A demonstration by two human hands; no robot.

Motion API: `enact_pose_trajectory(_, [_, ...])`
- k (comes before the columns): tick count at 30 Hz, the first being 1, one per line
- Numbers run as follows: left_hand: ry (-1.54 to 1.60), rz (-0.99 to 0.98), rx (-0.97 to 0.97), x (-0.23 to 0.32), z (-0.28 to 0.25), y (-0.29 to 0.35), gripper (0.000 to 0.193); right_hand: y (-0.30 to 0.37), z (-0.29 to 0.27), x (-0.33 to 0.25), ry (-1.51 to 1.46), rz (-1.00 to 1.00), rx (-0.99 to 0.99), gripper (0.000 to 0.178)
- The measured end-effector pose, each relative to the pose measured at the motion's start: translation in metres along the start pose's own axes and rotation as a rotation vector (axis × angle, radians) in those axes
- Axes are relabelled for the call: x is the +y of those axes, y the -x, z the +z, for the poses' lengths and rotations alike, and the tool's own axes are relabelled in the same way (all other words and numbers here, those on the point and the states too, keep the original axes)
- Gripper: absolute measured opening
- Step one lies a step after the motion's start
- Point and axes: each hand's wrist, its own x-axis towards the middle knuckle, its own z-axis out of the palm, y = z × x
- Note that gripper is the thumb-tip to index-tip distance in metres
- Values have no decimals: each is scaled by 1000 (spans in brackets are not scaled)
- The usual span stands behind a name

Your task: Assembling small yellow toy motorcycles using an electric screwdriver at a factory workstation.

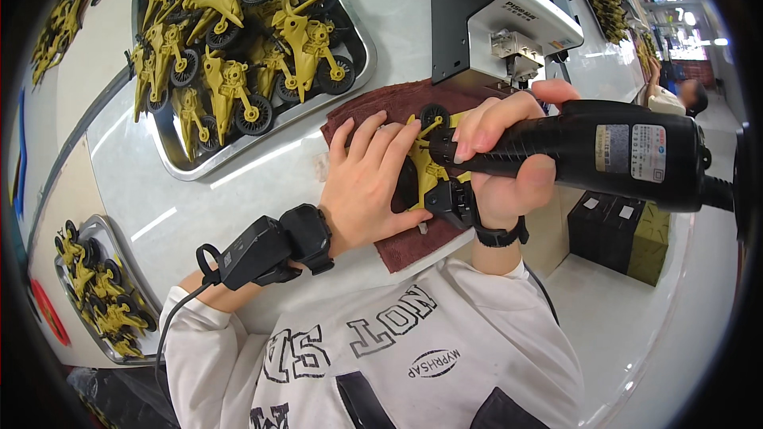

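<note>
A yellow toy motorcycle (430, 173) with black wheels lies on a dark red cloth (401, 251). My left hand (359, 183) steadies it from the left, with thumb and fingertips pressed against its body. In my right hand (509, 131) is a black electric screwdriver (576, 143), held almost level with the fingers wrapped round its grip. Its front end points left, over the toy's upper part. The tip and the exact spot it touches are hard to make out, and my fingers cover some of the toy.
A metal tray (362, 71) heaped with yellow toy motorcycles stands at the far left; a smaller filled tray (145, 302) is at the near left. A black and white machine (509, 24) stands beyond the cloth. Boxes (612, 234) sit at right. Another person (675, 99) is far right.
</note>
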Motion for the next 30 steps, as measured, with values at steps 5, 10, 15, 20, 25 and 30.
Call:
enact_pose_trajectory(5, [-8,21,18,-2,-1,1,97,-4,1,10,-64,-70,-103,60])
enact_pose_trajectory(10, [-11,25,-24,-1,-1,-1,98,2,-2,12,-40,-59,-73,59])
enact_pose_trajectory(15, [15,17,11,-2,-6,4,97,3,-4,4,-132,-66,4,60])
enact_pose_trajectory(20, [18,360,-142,30,-32,39,56,8,-57,-41,-336,-299,203,67])
enact_pose_trajectory(25, [-183,483,-313,26,5,59,33,7,-62,-37,-357,-201,366,64])
enact_pose_trajectory(30, [-78,421,-340,28,11,56,24,13,-78,-34,-281,-216,366,61])
